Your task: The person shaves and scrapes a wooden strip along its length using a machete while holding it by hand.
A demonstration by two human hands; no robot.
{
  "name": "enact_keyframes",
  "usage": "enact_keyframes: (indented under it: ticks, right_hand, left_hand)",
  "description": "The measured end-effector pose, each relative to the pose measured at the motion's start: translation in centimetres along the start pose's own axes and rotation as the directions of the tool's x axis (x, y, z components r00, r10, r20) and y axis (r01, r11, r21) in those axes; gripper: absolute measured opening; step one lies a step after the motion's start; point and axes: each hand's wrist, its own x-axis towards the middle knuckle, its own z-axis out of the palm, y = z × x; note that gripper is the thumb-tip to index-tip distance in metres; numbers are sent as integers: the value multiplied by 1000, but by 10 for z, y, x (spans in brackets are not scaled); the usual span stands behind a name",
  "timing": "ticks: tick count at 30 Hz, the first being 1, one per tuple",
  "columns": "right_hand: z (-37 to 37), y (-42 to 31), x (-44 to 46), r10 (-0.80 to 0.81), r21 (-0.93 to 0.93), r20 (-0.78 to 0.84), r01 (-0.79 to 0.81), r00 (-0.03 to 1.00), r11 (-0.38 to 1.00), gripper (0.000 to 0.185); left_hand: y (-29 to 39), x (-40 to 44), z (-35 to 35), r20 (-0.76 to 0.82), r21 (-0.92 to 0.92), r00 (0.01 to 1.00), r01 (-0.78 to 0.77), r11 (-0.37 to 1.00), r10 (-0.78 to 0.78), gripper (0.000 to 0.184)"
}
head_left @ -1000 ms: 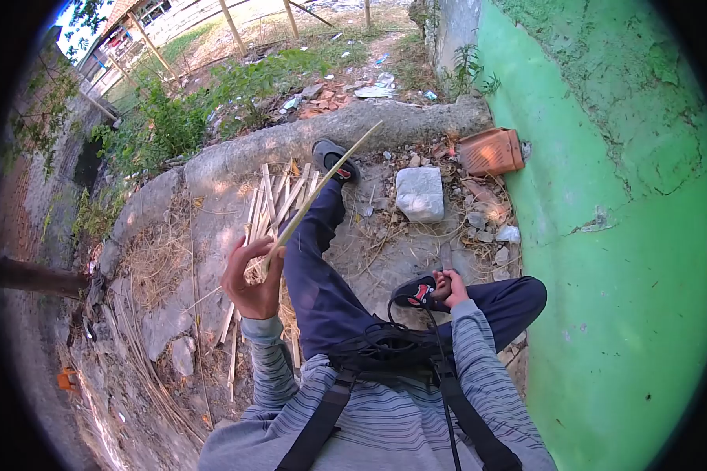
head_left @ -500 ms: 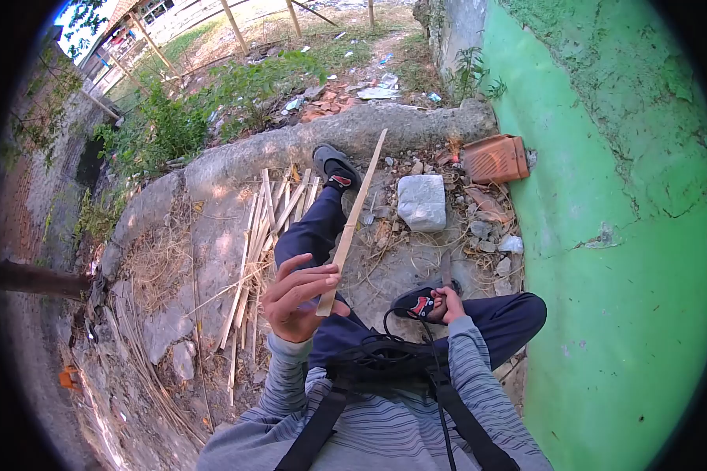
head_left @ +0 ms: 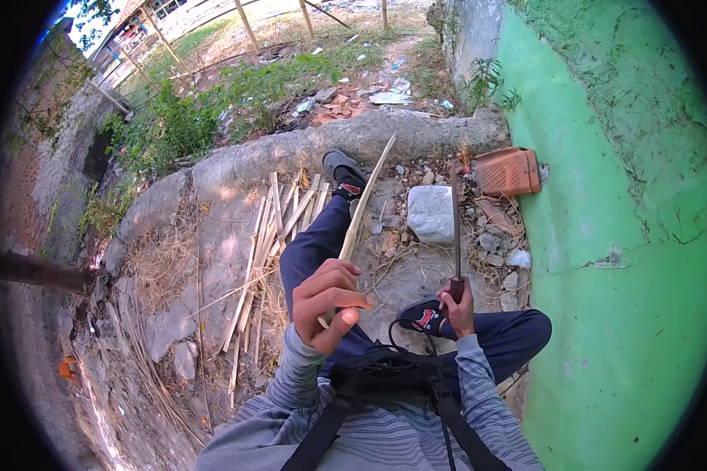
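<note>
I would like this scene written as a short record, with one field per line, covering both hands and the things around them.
Left hand: curled around a pale bamboo-like strip near its lower end
Right hand: grips the handle of a long-bladed knife
Knife direction: blade points away from the person
Tools touching: no, blade and held strip are apart
Loose strips: in a pile on the ground, left of the legs
Stone block: pale, on the ground ahead
Clay block: orange, beside the green wall
</note>
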Motion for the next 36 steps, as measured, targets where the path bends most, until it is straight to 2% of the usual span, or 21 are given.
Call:
enact_keyframes:
  ticks: [1,2,3,4,5,6,8,10,12,13,15,16,18,19,21,25,27,30,34,36]
  right_hand:
    - [1,-6,2,13,77,56,-17,998,997,26]
    - [1,-13,2,21,153,113,-38,993,988,25]
    - [-5,-23,2,68,34,197,-77,978,996,22]
    - [-5,-33,0,71,35,197,-79,978,996,22]
    - [-2,-42,-3,10,-61,223,4,975,998,22]
    - [1,-46,-5,-48,-155,255,90,966,984,22]
    - [5,-46,-12,-81,-154,272,126,959,980,22]
    - [9,-59,-17,-110,-154,289,160,951,975,22]
    - [12,-85,-21,-166,-233,283,236,945,943,23]
    - [12,-96,-21,-163,-233,280,232,946,945,23]
    - [12,-112,-21,-102,-195,368,184,924,963,22]
    - [13,-114,-20,-96,-195,363,177,927,965,22]
    - [15,-118,-17,-262,-180,404,357,876,917,22]
    - [16,-121,-16,-259,-180,404,354,877,918,22]
    - [16,-131,-16,-226,-300,480,400,848,866,23]
    - [20,-139,-13,-258,-252,517,433,816,865,25]
    - [22,-144,-10,-180,-251,612,405,770,879,29]
    - [22,-148,-3,-152,-252,676,421,721,871,32]
    - [26,-159,-2,-130,-271,698,427,705,863,33]
    - [30,-159,-4,-202,-248,672,473,712,845,35]
  left_hand:
    - [-2,0,4,-30,-101,1000,4,995,-7,18]
    - [-3,-1,6,-28,-104,1000,6,995,-9,18]
    - [-5,0,6,46,-91,999,-4,996,8,12]
    - [-5,0,7,120,-76,993,-14,997,23,7]
    - [-4,0,13,143,-75,990,5,997,6,17]
    - [-5,-1,17,143,-74,990,8,997,3,17]
    - [-6,-4,24,227,-157,974,23,987,13,13]
    - [-6,-5,32,234,-147,972,38,988,-3,17]
    - [-7,-7,36,290,-175,954,-21,984,72,28]
    - [-6,-9,39,282,-146,957,-29,989,69,37]
    - [-8,-10,44,287,-139,955,-37,990,76,38]
    - [-8,-12,46,287,-128,954,-46,991,82,39]
    - [-7,-13,51,311,-123,948,-39,992,76,38]
    - [-6,-13,53,329,-114,942,-35,993,71,38]
    - [-5,-15,56,329,-119,942,-34,992,71,38]
    - [-4,-22,57,395,-149,917,7,989,53,35]
    - [-4,-24,52,412,-152,911,27,988,38,35]
    - [-5,-27,47,438,-162,898,50,986,27,35]
    - [-7,-32,43,432,-166,901,56,985,21,35]
    - [-7,-31,41,435,-168,900,55,984,24,34]
